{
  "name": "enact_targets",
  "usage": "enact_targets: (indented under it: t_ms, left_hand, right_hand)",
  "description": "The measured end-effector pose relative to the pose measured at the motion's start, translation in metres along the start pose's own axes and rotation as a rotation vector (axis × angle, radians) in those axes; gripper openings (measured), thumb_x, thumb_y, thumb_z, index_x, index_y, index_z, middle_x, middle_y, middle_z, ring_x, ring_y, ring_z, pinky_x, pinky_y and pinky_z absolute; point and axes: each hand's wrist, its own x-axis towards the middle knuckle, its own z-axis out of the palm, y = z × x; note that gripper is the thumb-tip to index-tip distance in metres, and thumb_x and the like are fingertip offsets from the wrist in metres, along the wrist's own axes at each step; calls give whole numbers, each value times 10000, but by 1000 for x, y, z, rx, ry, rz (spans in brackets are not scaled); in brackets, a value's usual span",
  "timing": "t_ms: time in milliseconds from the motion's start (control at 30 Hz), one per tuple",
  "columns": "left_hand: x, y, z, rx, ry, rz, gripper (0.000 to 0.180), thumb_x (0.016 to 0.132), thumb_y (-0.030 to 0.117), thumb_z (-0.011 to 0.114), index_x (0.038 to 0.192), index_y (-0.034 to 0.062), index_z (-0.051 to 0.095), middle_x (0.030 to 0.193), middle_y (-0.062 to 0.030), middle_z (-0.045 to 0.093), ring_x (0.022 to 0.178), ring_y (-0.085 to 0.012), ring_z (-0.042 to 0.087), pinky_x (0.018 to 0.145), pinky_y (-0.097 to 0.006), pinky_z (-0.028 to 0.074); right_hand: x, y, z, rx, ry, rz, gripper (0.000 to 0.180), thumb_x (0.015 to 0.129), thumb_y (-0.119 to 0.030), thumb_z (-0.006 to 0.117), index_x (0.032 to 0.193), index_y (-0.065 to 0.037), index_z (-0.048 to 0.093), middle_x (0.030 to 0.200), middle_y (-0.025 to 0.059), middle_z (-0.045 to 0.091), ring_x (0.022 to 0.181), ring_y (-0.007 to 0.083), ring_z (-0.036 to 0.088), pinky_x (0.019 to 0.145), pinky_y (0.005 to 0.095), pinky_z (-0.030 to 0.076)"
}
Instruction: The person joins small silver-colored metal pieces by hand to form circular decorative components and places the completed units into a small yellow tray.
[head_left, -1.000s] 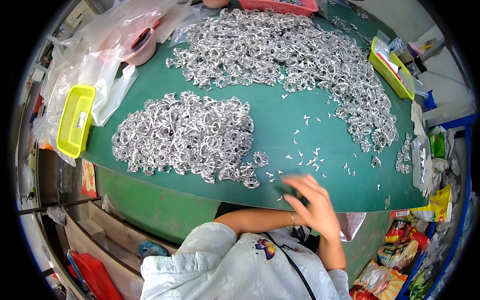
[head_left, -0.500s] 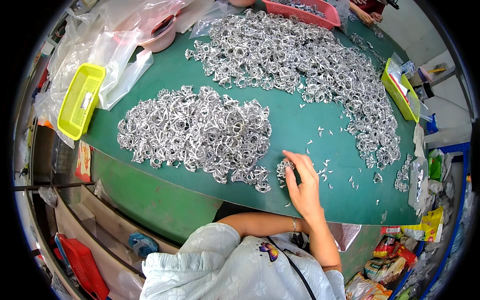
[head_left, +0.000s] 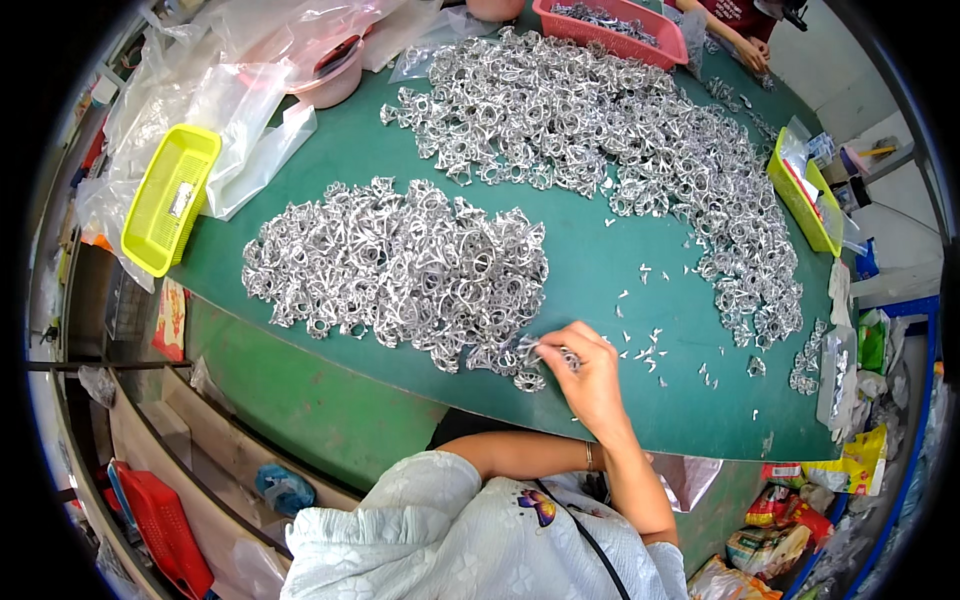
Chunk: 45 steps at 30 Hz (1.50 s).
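My right hand (head_left: 588, 378) is at the lower right edge of the nearer pile (head_left: 400, 270) of silver openwork metal castings. Its thumb and fingers are pinched on a silver metal casting (head_left: 527, 346), and more of the same metal shows under the fingers. One loose ring-shaped casting (head_left: 529, 381) lies just left of the hand. My left forearm (head_left: 530, 452), with a bracelet at the wrist, crosses in front of my body along the table edge. It passes behind my right forearm, which hides the left hand.
A larger pile of castings (head_left: 590, 120) curves across the back and right of the green table (head_left: 330, 160). Small metal bits (head_left: 650, 352) lie scattered right of my hand. Yellow-green baskets (head_left: 140, 240) flank the table; a pink tray (head_left: 610, 38) stands behind. Another person's hand (head_left: 750, 53) is at far right.
My right hand has moved left to the edge of the nearer pile. Its fingers, earlier spread over a casting on the table, are now pinched together on metal.
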Motion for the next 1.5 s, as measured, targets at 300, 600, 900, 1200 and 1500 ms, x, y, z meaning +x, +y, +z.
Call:
enact_targets:
  t_ms: [300, 600, 900, 1200, 1500]
  left_hand:
    - [2, 1, 14, -354, -37, 52, 241, 801, 65, 565, 1031, -7, 586, 938, -195, 638, 820, -254, 616, 738, -376, 488]
    - [-8, 21, 3, 308, 82, 166, 241, 769, -62, 509, 989, -33, 603, 941, -198, 624, 852, -269, 601, 753, -370, 475]
    - [-15, 21, 1, 341, -15, 125, 325, 724, -83, 481, 1030, -16, 568, 907, -258, 592, 864, -367, 587, 781, -446, 441]
    - [-11, 21, 9, 168, 15, 64, 280, 761, -34, 475, 1025, -21, 569, 955, -248, 586, 898, -349, 572, 817, -433, 432]
    - [-5, 13, 13, 125, 5, 25, 274, 782, -16, 458, 1034, -24, 566, 946, -228, 591, 876, -324, 572, 803, -418, 439]
  right_hand:
    - [-60, 28, -81, 1673, 151, 430, 192, 902, -175, 478, 915, 13, 515, 989, 200, 533, 792, 290, 549, 487, 277, 496]
    - [-210, 65, -165, 1122, 318, 476, 198, 857, -163, 545, 937, 8, 486, 767, 190, 566, 570, 225, 588, 300, 224, 375]
    - [-277, 200, -120, -618, 335, 809, 567, 768, -270, 684, 1176, 71, 487, 1083, 282, 574, 922, 383, 607, 794, 431, 481]
    - [-126, -7, -125, 88, -407, 289, 159, 792, -106, 647, 898, 12, 649, 817, 149, 650, 745, 281, 640, 701, 341, 489]
    - [-29, -21, -1, -266, -84, -188, 217, 724, -32, 669, 904, -7, 550, 942, 132, 579, 842, 318, 564, 791, 379, 448]
